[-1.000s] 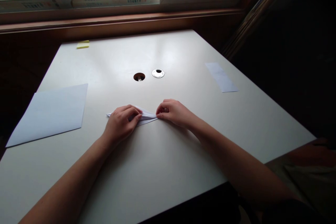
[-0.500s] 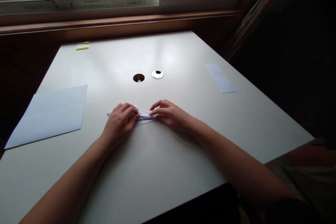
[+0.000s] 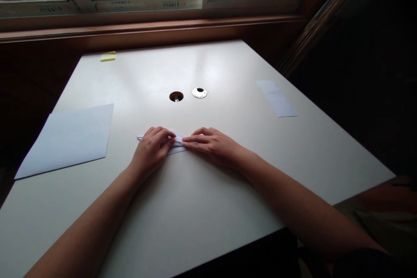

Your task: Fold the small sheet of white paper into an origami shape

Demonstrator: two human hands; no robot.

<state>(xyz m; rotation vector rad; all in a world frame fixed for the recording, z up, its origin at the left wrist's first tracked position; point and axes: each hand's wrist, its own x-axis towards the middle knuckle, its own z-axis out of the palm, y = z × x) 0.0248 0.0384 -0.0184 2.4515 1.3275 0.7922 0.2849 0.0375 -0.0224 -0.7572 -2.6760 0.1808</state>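
A small folded piece of white paper (image 3: 177, 150) lies on the white table (image 3: 208, 200) between my hands. Its pointed left end sticks out past the knuckles of my left hand (image 3: 153, 144), which is closed on the paper with thumb and forefinger pinched together. My right hand (image 3: 211, 144) rests on the paper's right part, fingers stretched out and pointing left, the tips pressing on it. Much of the paper is hidden under both hands.
A stack of white paper sheets (image 3: 68, 141) lies at the table's left edge. On the right is a narrow paper strip (image 3: 277, 99). Beyond my hands are a round cable hole (image 3: 176, 96) and a metal ring cover (image 3: 199, 92). Yellow sticky notes (image 3: 108, 56) sit at the far left.
My right hand's fingers have straightened and come down flatter on the paper, closer to my left hand. The left hand keeps its pinch. The whole view has shifted slightly.
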